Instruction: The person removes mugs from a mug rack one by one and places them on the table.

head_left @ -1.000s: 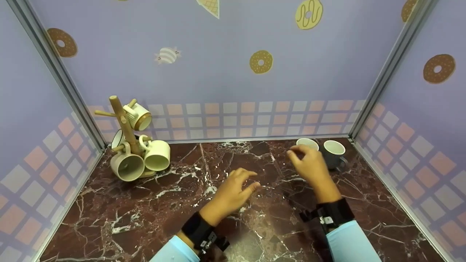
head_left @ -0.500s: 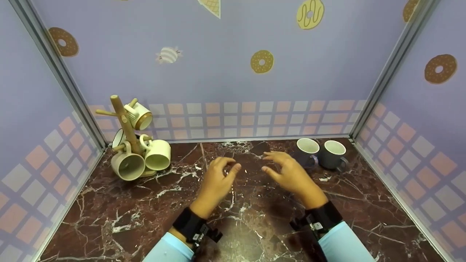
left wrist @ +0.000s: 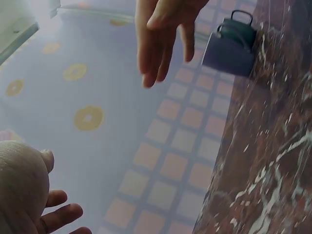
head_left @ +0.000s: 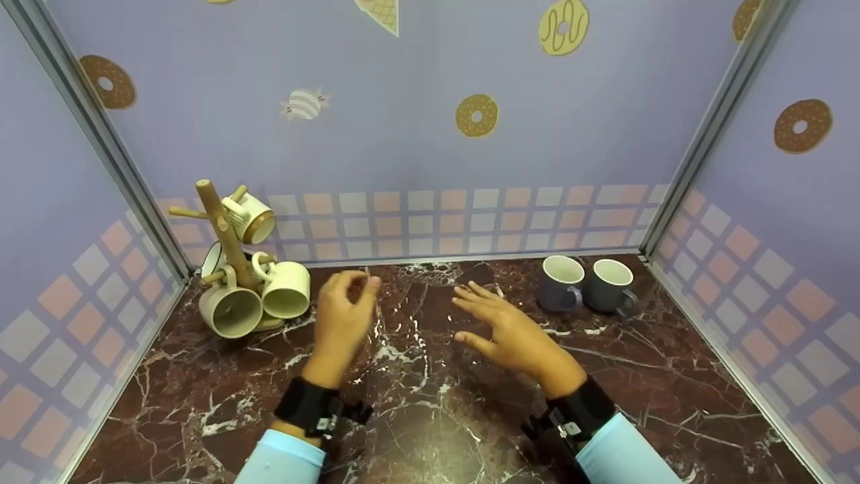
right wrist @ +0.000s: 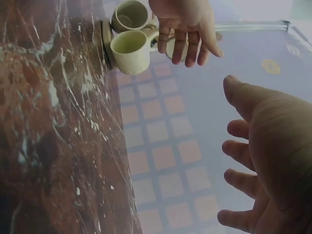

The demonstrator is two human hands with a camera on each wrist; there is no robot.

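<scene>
My left hand (head_left: 344, 319) is over the counter, just right of a wooden mug tree (head_left: 228, 235). Its fingers are loosely bent with nothing between them. My right hand (head_left: 514, 333) hovers right of the middle, fingers spread and bare. On the tree's pegs hang a cream mug (head_left: 286, 289), a beige mug (head_left: 232, 310) and a white ribbed mug (head_left: 250, 218) with a brown rim; another mug (head_left: 212, 259) is mostly hidden behind the post. Two dark mugs with pale insides, a bluish one (head_left: 561, 286) and a dark grey one (head_left: 608, 288), stand upright at the back right.
A dark red marbled counter (head_left: 416, 430) spans the area. Purple walls (head_left: 403, 134) with donut pictures and a checked band enclose it at the back and both sides. One upper peg (head_left: 188, 212) of the tree points left with no mug on it.
The left hand has moved left toward the mug tree. The right hand has come away from the dark mugs, left and nearer the viewer, and its fingers have spread. The mugs stay in place.
</scene>
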